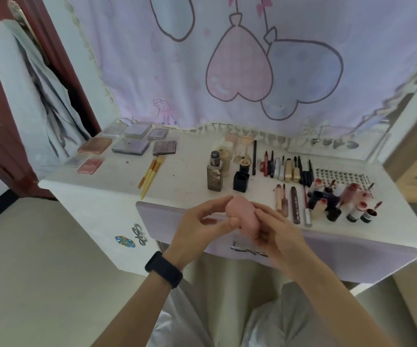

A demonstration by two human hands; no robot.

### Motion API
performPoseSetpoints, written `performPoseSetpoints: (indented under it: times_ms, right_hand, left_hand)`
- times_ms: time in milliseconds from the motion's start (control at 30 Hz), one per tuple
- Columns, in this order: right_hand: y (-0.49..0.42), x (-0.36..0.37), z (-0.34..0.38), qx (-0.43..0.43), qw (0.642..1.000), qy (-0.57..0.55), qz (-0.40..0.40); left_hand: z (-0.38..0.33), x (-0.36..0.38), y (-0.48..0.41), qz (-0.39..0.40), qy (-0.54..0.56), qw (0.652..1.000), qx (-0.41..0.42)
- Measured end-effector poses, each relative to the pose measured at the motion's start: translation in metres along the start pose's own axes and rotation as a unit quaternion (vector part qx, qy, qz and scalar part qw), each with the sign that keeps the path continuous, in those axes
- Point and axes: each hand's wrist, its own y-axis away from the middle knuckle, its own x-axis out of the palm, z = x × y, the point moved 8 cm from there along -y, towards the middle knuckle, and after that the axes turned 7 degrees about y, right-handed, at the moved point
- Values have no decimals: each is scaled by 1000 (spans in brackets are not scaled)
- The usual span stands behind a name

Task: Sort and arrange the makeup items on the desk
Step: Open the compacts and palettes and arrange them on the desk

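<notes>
Left hand [197,221] pinching, apparently, upper end of pink sponge [238,212], sponge hovering above desk [182,176] front edge. Judging sponge light, soft, squashy, unbreakable; taking it round thick middle, squeezing gently. Right hand [277,230] curling fingers round lower end.

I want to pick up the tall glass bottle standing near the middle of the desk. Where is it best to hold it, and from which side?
Probably grip the bottle around its flat-sided body, below the narrow dark cap, coming from the left: bare desk lies there, while a black box stands close on its right.
</notes>
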Motion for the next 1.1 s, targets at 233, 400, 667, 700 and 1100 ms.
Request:
performPoseSetpoints:
  times_ms: [233,400,667,700,1100]
  right_hand:
    - [1,-18,-5,21,997,-64,-29]
    - [1,-10,-2,16,995,-99,-13]
    - [2,0,5,23,998,-45,38]
    - [2,2,6,23,998,-33,51]
    - [11,4,32,-75,976,181,92]
  left_hand:
    - [-6,18,-2,-13,8,1000,9]
    - [-16,21,-5,10,20,1000,15]
    - [-22,21,-5,31,-58,998,27]
    - [-23,21,-4,28,-69,997,37]
    - [-29,22,5,21,-174,977,124]
